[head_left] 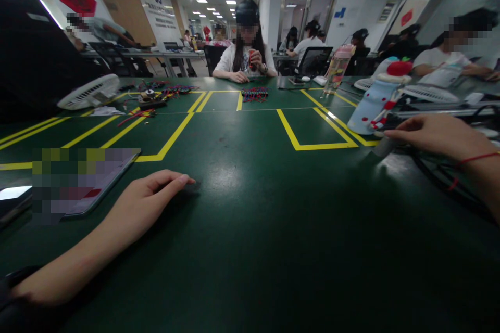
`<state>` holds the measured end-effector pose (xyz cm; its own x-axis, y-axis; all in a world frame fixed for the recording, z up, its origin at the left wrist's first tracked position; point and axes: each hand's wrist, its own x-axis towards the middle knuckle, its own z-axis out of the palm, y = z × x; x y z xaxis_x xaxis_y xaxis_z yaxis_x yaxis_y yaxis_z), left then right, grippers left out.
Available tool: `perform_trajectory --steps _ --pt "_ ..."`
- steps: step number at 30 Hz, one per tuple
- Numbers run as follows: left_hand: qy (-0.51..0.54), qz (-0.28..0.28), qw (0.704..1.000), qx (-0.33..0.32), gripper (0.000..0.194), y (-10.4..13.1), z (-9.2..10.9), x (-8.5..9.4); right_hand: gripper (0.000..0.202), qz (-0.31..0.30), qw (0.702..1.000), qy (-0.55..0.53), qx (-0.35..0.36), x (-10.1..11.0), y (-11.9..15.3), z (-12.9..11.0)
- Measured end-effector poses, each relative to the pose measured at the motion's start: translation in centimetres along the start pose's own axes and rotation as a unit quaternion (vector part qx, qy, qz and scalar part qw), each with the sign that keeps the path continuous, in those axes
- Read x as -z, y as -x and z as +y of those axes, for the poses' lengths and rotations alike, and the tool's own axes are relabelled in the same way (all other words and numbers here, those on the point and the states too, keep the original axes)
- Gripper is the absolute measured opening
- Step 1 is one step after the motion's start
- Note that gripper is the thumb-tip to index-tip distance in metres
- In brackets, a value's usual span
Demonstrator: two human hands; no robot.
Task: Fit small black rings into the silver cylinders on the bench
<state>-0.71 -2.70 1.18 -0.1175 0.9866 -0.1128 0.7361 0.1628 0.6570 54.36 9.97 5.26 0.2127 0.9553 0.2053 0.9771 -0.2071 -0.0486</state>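
My left hand (158, 192) rests low over the green table (234, 208), its fingers pinched together at a small dark, thin piece (193, 186) too unclear to name. On the right, my right hand (433, 135) holds a small grey block (384, 148) between thumb and fingertips, just above the table. Close behind that hand stands a light blue bottle (365, 106) with a red and white figure on it. A tablet-like device (117, 177) with a partly blurred screen lies beyond my left forearm.
Black cables (441, 171) lie beneath my right hand. Wires and small parts (150, 96) are at the back left, near a white fan (89, 92). A pink-capped bottle (338, 70) stands at the back right. Across the table sits a person (246, 57) holding something red.
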Motion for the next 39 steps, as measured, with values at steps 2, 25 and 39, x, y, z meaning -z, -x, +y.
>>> perform_trajectory --steps 2,25,39 --pt "-0.001 0.000 1.000 0.000 0.043 0.0 0.0 0.0 0.062 -0.054 0.998 -0.017 0.018 0.3 0.5 -0.8" --pt "-0.058 0.028 0.994 -0.086 0.036 0.2 1.0 -1.7 0.048 -0.120 0.787 -0.422 0.433 -2.5 17.8 -20.0" --pt "0.114 -0.070 0.956 -0.262 0.016 1.4 9.7 -6.4 0.036 -0.203 0.781 -0.472 0.355 -2.9 17.8 -19.9"
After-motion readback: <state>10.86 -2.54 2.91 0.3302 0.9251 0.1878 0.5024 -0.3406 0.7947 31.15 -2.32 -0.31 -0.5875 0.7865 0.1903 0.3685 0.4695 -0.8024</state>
